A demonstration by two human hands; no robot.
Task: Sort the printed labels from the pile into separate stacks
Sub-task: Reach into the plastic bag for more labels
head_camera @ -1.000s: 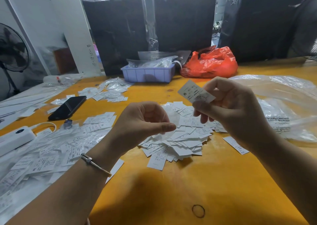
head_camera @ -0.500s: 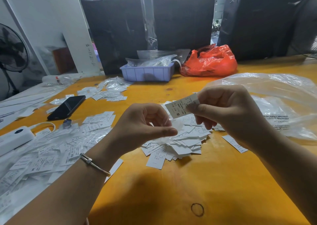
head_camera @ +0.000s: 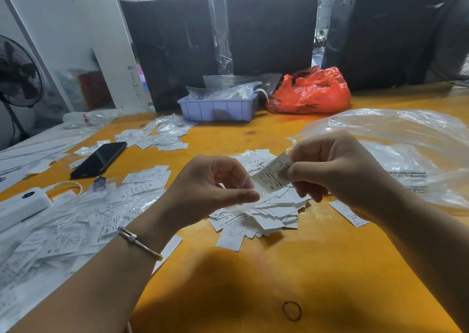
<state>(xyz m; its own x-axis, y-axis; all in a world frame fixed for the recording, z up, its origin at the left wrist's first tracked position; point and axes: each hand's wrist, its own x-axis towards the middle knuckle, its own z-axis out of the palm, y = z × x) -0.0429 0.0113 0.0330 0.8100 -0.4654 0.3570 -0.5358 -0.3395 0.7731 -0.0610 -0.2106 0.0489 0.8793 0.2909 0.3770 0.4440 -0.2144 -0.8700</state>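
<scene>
Head view, frame center: my right hand (head_camera: 340,172) pinches 1 printed label (head_camera: 272,174) marked M; left hand (head_camera: 210,188) pinches a small clear bag (head_camera: 243,198), both above the label pile (head_camera: 264,213).

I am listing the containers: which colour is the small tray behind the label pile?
The tray is light purple, seen best in the head view.

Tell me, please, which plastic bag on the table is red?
The crumpled red bag at the table's far edge, right of the lilac tray; the large bag at right is clear.
</scene>
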